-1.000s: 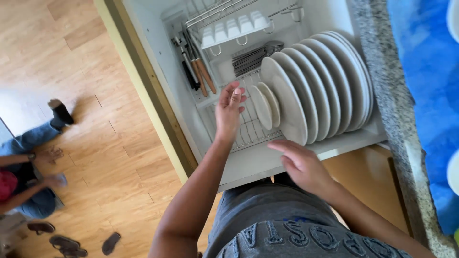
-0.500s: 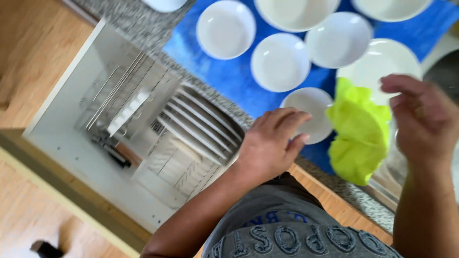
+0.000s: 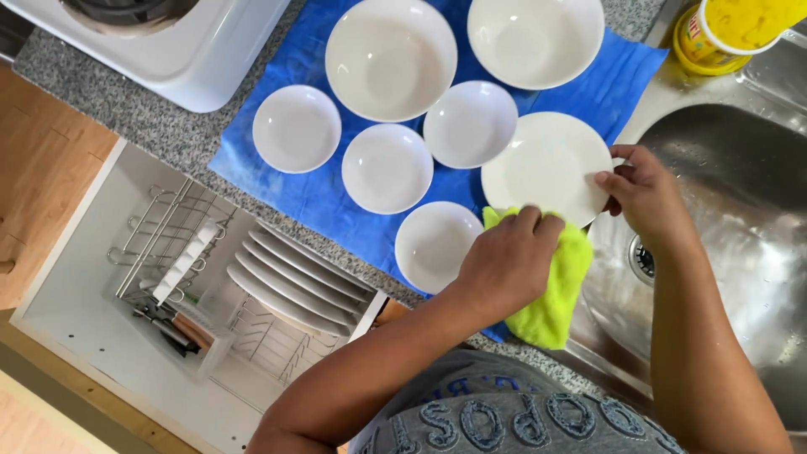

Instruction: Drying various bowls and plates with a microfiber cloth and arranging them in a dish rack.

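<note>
Your right hand (image 3: 643,197) pinched on white plate (image 3: 545,166) rim beside the sink (image 3: 740,219), your left hand (image 3: 508,261) clamped on green cloth (image 3: 555,290) at plate's near edge

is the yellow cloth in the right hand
No, the left hand holds the yellow cloth, while the right hand pinches the rim of the white plate.

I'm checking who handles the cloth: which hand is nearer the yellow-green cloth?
Left. The left hand lies on the yellow-green cloth, gripping it; the right hand is apart, holding the white plate.
</note>
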